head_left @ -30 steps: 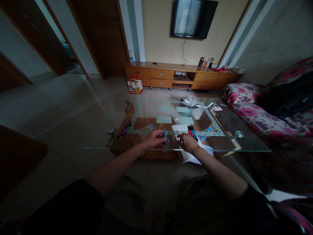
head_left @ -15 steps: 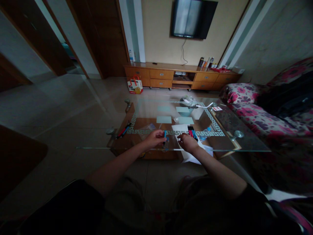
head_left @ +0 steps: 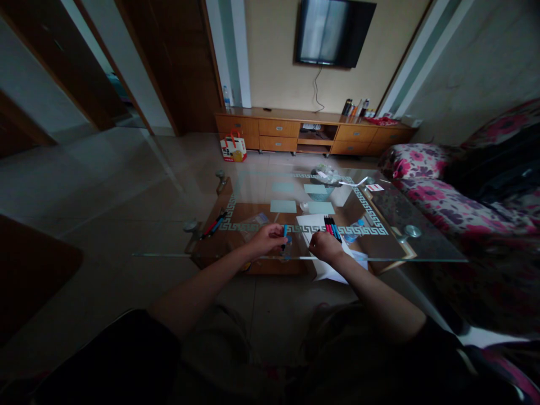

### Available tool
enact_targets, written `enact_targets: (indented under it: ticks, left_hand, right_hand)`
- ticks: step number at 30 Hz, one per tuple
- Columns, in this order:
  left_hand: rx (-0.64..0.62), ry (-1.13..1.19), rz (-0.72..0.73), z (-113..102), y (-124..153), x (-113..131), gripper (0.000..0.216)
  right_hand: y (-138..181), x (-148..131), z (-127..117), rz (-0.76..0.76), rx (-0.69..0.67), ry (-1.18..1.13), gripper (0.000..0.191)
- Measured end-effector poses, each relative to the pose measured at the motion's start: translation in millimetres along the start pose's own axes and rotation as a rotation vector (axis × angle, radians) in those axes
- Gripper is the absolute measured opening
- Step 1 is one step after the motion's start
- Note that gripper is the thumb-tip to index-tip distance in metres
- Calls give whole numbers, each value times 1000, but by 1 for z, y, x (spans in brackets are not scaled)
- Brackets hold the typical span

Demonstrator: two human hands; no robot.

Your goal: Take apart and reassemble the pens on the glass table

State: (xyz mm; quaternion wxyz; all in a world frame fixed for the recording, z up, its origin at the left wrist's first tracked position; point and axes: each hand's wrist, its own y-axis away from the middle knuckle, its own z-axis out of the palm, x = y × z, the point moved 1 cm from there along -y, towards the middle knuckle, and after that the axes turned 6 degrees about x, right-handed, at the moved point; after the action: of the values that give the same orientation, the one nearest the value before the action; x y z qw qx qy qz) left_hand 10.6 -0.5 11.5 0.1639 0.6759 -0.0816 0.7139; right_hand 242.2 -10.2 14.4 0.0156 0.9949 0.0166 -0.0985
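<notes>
My left hand point(head_left: 268, 238) is closed around a blue pen point(head_left: 285, 231), which it holds upright near the front edge of the glass coffee table point(head_left: 426, 242). The pen's dark lower end shows below the fingers. To the right, my right hand point(head_left: 324, 246) has its fingers curled together; what they hold, if anything, is hidden. Just beyond that hand lies a row of red, blue and black pens point(head_left: 332, 226), side by side. White paper point(head_left: 304, 220) shows under the right hand and these pens.
More pens point(head_left: 214, 225) lie at the table's left end. A bowl with a plastic bag point(head_left: 325, 174) and a small card point(head_left: 374, 187) are toward the back. A flowered sofa point(head_left: 451, 197) stands at right, a wooden TV cabinet point(head_left: 278, 128) ahead with a carrier bag point(head_left: 233, 148) before it.
The fingers of my right hand have curled in, and the hand has shifted slightly right. My left hand stays almost still with the blue pen.
</notes>
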Motion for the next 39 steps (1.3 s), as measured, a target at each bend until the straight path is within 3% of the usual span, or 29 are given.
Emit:
enact_targets:
  ticks: [14,22,26,29,35,39]
  left_hand:
    - [2,24,-7,-1,-1,-2,36]
    - [-4,18,2,-1,-1,-3,34]
    - [9,18,3,-1,-2,-4,36]
    - [9,9,-2,-2,-3,-5,36]
    - [6,4,-7,-3,-2,-4,35]
    - [5,18,-8,-3,-1,-4,35]
  right_hand:
    - [-3,3,4,47,3,1,28]
    - [-2,0,6,49,-11,51,45]
    - [1,-7,-1,39,22,28,33]
    - [2,-12,-4,-15,64,-123,21]
    - [-2,-15,3,-24,150,-506,15]
    - [-3,-20,8,-22,56,-944,21]
